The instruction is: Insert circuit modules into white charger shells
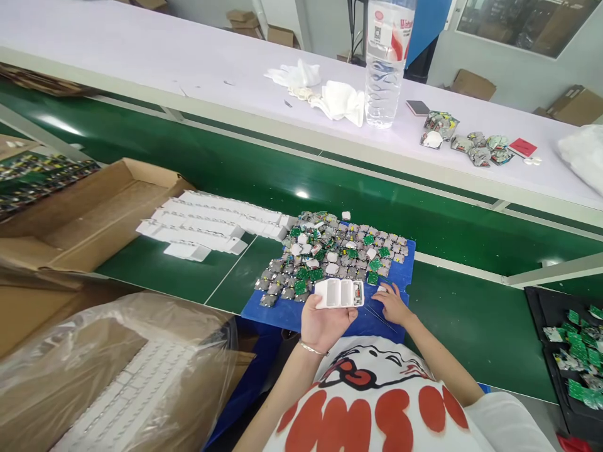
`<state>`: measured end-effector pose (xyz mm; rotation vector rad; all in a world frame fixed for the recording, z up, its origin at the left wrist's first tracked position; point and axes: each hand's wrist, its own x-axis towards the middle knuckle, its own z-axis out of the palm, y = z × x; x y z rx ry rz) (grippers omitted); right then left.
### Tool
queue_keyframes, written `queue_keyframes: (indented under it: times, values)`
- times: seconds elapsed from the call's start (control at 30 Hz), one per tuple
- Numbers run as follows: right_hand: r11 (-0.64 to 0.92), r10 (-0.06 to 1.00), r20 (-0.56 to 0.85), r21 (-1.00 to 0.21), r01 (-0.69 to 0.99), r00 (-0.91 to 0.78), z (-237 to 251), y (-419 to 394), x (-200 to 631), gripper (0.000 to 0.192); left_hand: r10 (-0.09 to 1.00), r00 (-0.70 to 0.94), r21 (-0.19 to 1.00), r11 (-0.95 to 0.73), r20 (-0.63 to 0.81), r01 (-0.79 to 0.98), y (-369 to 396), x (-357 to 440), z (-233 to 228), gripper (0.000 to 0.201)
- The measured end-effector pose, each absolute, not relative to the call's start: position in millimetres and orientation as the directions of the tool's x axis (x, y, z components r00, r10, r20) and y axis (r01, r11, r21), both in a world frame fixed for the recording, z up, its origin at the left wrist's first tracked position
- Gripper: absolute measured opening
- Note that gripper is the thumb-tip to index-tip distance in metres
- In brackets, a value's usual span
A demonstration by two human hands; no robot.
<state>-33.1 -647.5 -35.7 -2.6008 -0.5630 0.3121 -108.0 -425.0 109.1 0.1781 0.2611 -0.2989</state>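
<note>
A long white table [141,56] runs across the room behind a shiny green belt [235,163]. Brown boxes [473,83] sit on the floor by a pale wall [509,69]. A window [518,22] is above.

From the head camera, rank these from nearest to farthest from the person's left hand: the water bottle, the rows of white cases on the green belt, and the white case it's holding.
1. White case: held in the left hand, over the blue tray.
2. Rows of white cases: on the green belt, up and to the left.
3. Water bottle: standing on the far white bench.
</note>
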Motion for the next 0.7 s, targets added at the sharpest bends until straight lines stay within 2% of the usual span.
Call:
queue_keyframes:
  times: [0.03,0.1,0.13,0.2,0.27,0.37,0.5,0.6,0.7]
  values:
    - [-0.822,0.409,-0.102,-0.473,0.317,0.907,-34.7,-651.6,-36.4,0.053,-0.266,0.923,0.135,0.941,-0.277,0.311,-424.3,-107.5,109.0,0.03]
    - [-0.865,0.27,-0.065,-0.454,0.212,0.961,-36.3,-652.9,-41.9,0.043,-0.261,0.925,0.142,0.941,-0.278,0.308,-423.4,-106.1,109.0,0.032]
    - [-0.884,0.179,-0.049,-0.446,0.139,0.983,-38.8,-650.1,-43.5,0.045,-0.26,0.925,0.145,0.94,-0.277,0.308,-423.3,-105.1,108.9,0.032]
    - [-0.897,0.016,-0.028,-0.443,0.002,0.999,-45.7,-640.1,-43.9,0.059,-0.268,0.924,0.145,0.938,-0.274,0.315,-424.3,-103.1,108.8,0.031]
    - [-0.883,-0.068,-0.021,-0.464,-0.07,0.997,-52.5,-629.9,-41.2,0.065,-0.284,0.921,0.14,0.934,-0.268,0.328,-426.8,-101.4,108.9,0.03]
    - [-0.835,-0.097,-0.01,-0.543,-0.087,0.995,-57.2,-625.5,-35.7,0.058,-0.304,0.918,0.141,0.928,-0.255,0.346,-431.3,-100.4,109.7,0.031]
    - [-0.715,-0.113,-0.009,-0.693,-0.087,0.994,-45.1,-637.0,-32.3,0.06,-0.315,0.914,0.147,0.922,-0.257,0.359,-434.5,-101.9,110.1,0.034]
    - [-0.595,-0.104,0.004,-0.801,-0.059,0.995,-12.9,-639.4,-36.8,0.058,-0.319,0.91,0.148,0.919,-0.264,0.365,-434.2,-103.5,109.5,0.034]
    - [-0.412,-0.051,0.137,-0.905,0.104,0.989,41.5,-629.1,-53.1,0.059,-0.313,0.916,0.16,0.92,-0.252,0.358,-433.5,-104.7,109.5,0.033]
